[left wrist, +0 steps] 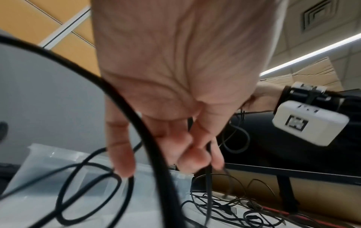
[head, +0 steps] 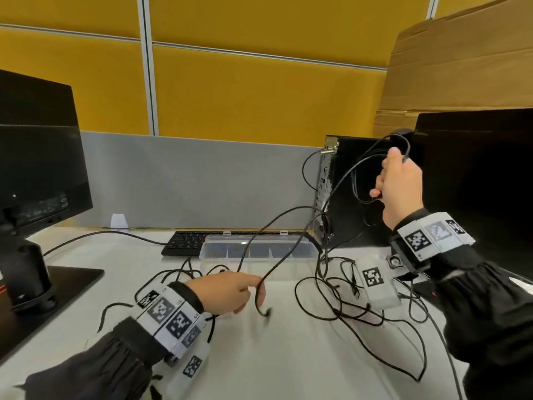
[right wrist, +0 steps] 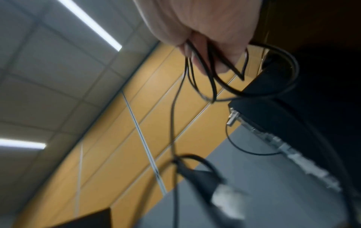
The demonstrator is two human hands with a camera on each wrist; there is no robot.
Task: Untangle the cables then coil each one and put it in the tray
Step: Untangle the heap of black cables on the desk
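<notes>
A thin black cable (head: 291,210) arcs through the air between my two hands. My left hand (head: 257,289) is low over the white desk and pinches it near its end; the short plug tail (head: 267,311) curls below the fingers. In the left wrist view the cable (left wrist: 209,148) runs between my fingers (left wrist: 195,155). My right hand (head: 389,177) is raised at the right and grips several coiled loops (head: 360,180) of the same cable, loops (right wrist: 215,83) hanging from the fist (right wrist: 205,38). The clear plastic tray (head: 219,249) sits behind my left hand. More tangled cables (head: 346,301) lie on the desk.
A monitor on a stand (head: 37,157) fills the left side. A black keyboard (head: 184,241) lies behind the tray. A computer tower (head: 346,183) and a second dark monitor (head: 476,183) stand at the right, with cardboard (head: 461,67) behind. A loose cable (head: 95,233) runs across the desk's left.
</notes>
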